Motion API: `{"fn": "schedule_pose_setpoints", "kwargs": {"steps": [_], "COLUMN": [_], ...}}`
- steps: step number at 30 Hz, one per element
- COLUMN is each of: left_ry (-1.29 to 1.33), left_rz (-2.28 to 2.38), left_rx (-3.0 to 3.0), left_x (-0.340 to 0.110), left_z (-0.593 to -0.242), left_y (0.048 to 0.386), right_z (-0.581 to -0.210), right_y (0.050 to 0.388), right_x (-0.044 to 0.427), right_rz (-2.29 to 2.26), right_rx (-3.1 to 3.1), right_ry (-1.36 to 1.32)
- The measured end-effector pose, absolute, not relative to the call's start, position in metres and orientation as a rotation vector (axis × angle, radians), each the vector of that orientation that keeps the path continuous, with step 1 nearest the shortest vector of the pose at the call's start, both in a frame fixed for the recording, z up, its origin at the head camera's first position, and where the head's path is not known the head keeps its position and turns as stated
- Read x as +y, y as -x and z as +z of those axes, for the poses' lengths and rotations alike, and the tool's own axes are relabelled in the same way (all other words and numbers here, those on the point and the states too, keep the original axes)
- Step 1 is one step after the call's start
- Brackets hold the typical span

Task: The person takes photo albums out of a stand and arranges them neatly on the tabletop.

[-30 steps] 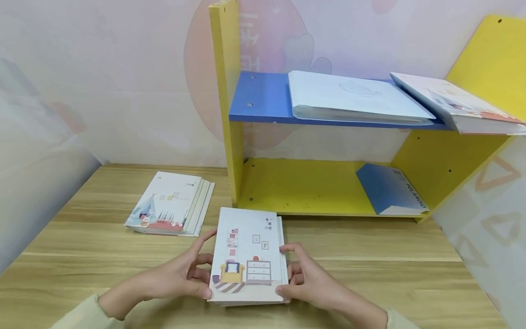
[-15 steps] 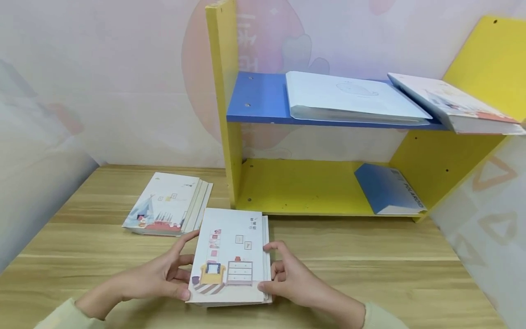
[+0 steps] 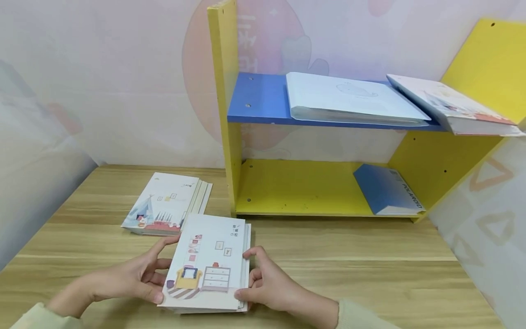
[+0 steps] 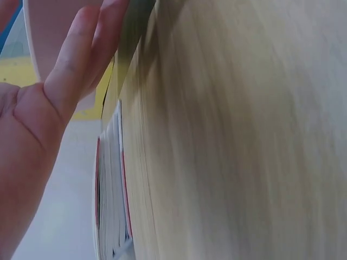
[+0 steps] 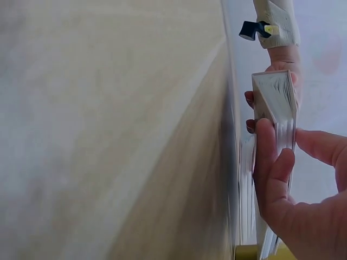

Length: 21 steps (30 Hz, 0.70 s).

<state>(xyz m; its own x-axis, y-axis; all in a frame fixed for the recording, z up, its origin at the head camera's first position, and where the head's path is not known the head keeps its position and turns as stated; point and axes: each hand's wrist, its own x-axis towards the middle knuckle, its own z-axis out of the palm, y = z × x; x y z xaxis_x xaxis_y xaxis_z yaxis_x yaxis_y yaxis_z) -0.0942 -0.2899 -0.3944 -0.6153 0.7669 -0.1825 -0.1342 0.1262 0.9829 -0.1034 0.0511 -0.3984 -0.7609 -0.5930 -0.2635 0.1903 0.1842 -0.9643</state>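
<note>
A white book (image 3: 205,265) with a yellow armchair and a drawer cabinet on its cover is held between both hands in the head view. My left hand (image 3: 127,276) grips its left edge, thumb near the lower corner. On the right edge, my right hand (image 3: 275,283) pinches it with thumb and fingers. The right wrist view shows the book (image 5: 276,95) from its page side, my right hand (image 5: 298,189) round it. Just behind and left, a white book with a tent picture (image 3: 164,201) lies on the table; the held book's upper left corner overlaps its lower right part in view.
A yellow shelf unit (image 3: 304,187) with a blue board (image 3: 259,98) stands behind. A whale-drawing binder (image 3: 353,98) and a tilted book (image 3: 456,105) rest on the board. A blue POLAROID book (image 3: 386,189) is at the lower right. The wooden table (image 3: 349,265) spans the front.
Both hands have moved left with the held book, bringing it from in front of the shelf's left panel to the tent-picture book. The grip looks the same.
</note>
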Motion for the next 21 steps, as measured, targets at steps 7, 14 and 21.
{"fn": "schedule_pose_setpoints", "kwargs": {"steps": [7, 14, 21], "left_ry": [-0.609, -0.625, -0.574], "left_rz": [1.578, 1.586, 1.566], "left_rx": [1.661, 1.613, 1.582], "left_x": [-0.310, -0.328, -0.340], "left_z": [-0.396, -0.393, -0.391], "left_y": [0.091, 0.084, 0.078], "right_z": [-0.399, -0.400, -0.400], "right_y": [0.101, 0.098, 0.093], "right_x": [0.034, 0.018, 0.010], "right_rz": [-1.667, -1.676, -1.637], "right_rx": [1.799, 1.743, 1.729], "right_ry": [0.362, 0.351, 0.364]}}
